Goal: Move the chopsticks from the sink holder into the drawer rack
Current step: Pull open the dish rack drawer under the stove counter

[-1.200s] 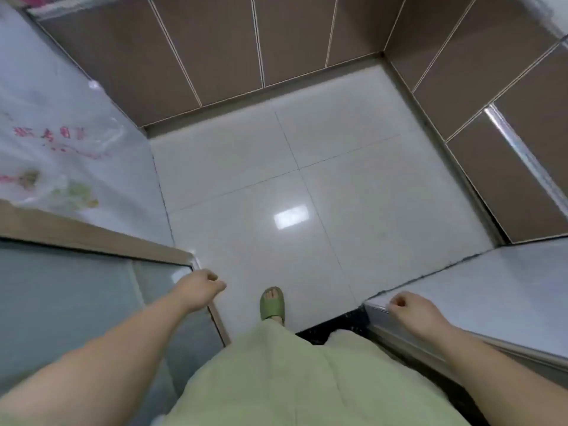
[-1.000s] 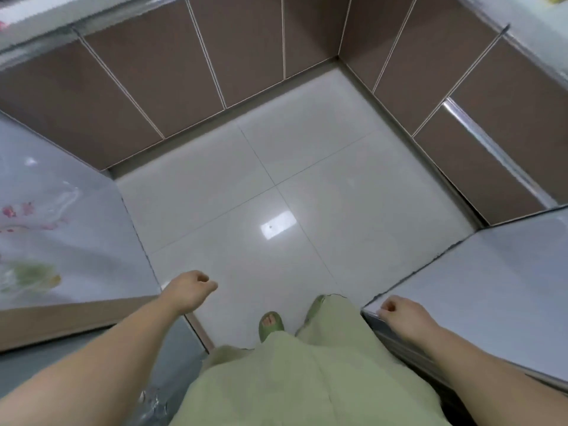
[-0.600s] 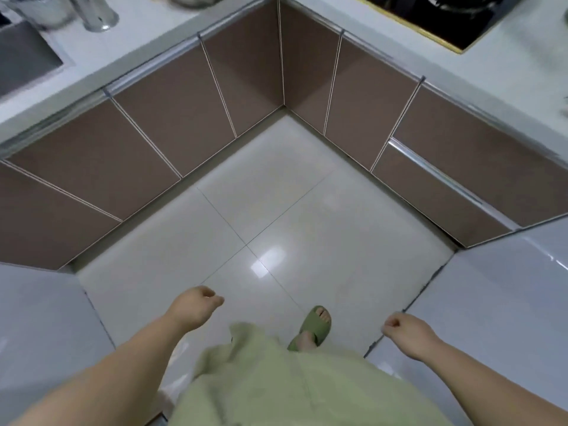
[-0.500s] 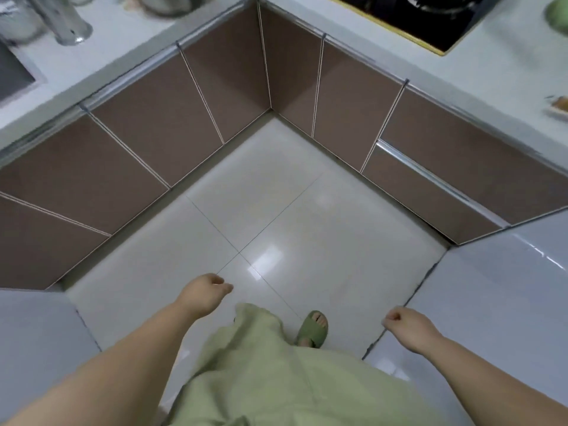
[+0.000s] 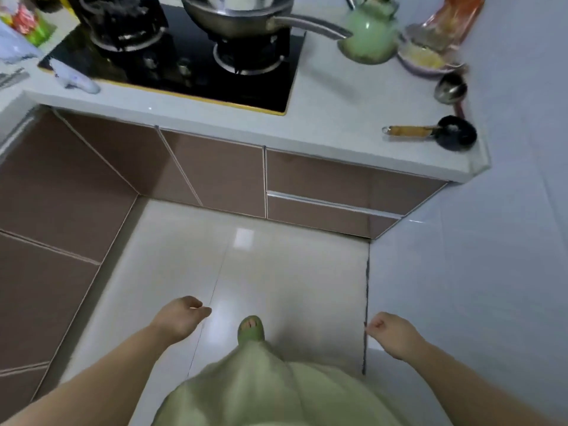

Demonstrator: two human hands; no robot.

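Note:
No chopsticks, sink holder or drawer rack are in view. My left hand (image 5: 179,319) hangs over the pale floor tiles at lower centre-left, fingers loosely curled, holding nothing. My right hand (image 5: 395,333) hangs near the white wall at lower right, curled into a loose fist with nothing in it. A shut brown drawer front (image 5: 332,218) with a metal rail handle sits under the right end of the counter, well ahead of both hands.
A white counter (image 5: 353,118) carries a black gas hob (image 5: 184,72), a steel pan (image 5: 242,13), a green kettle (image 5: 368,38), a bowl, a ladle and a black brush. Brown cabinet doors (image 5: 61,195) line the left and far sides. A white wall (image 5: 491,272) stands right.
The view has swung right and up from the floor and sink-side cabinets to the hob counter. I have stepped forward. Both hands stay low and hold nothing.

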